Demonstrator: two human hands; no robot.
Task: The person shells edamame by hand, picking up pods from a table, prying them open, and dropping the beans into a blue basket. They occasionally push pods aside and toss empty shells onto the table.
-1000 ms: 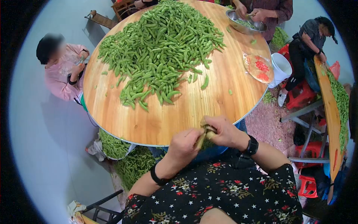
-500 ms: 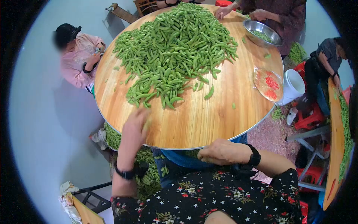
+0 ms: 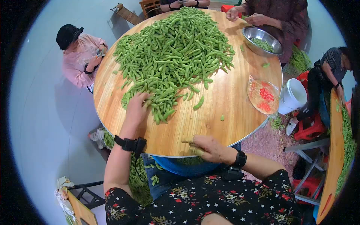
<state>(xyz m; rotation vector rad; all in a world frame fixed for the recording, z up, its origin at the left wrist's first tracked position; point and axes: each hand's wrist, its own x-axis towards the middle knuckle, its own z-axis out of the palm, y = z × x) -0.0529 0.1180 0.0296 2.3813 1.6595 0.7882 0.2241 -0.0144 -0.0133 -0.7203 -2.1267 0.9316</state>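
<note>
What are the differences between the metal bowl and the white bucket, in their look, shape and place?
The metal bowl is silver and shiny, while the white bucket is plain and pale. The metal bowl is wide and shallow; the white bucket is narrower and deeper. The metal bowl rests on the table and holds green pieces, whereas the white bucket is beside the table, outside its edge. Both are round and open at the top.
</note>
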